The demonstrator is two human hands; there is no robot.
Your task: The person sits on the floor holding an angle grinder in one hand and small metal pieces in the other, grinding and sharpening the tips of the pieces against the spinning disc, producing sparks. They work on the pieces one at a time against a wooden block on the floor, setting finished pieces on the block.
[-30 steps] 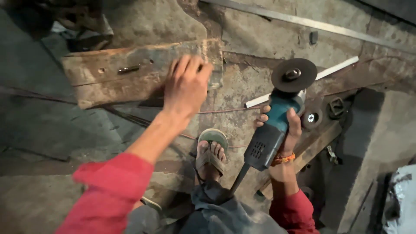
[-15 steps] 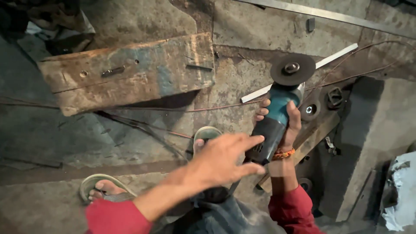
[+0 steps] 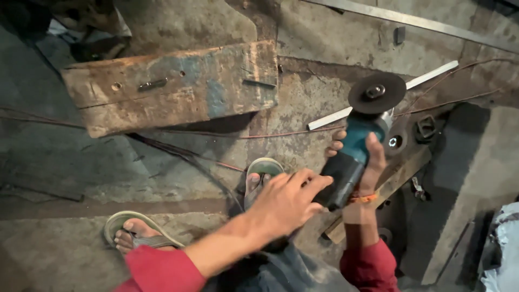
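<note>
An angle grinder (image 3: 354, 157) is held above the floor, centre-right of view, disc (image 3: 377, 93) pointing away from the person. The right hand (image 3: 367, 167) is wrapped around the teal body, fingers closed on it from underneath, thumb on top. The left hand (image 3: 286, 200) is placed at the black rear end of the grinder, fingers loosely curled and touching it; whether a full grip is made cannot be told. A white metal strip (image 3: 432, 73) is seen on the floor just beyond the disc, approx. diagonal. A worn wooden block (image 3: 173, 89) w/ blue paint traces is lying upper left, well apart from both hands. Thin wires (image 3: 184, 154) are strung across the floor beneath it. Two feet in green sandals (image 3: 132, 230) are planted near the left arm. No containers are seen.
</note>
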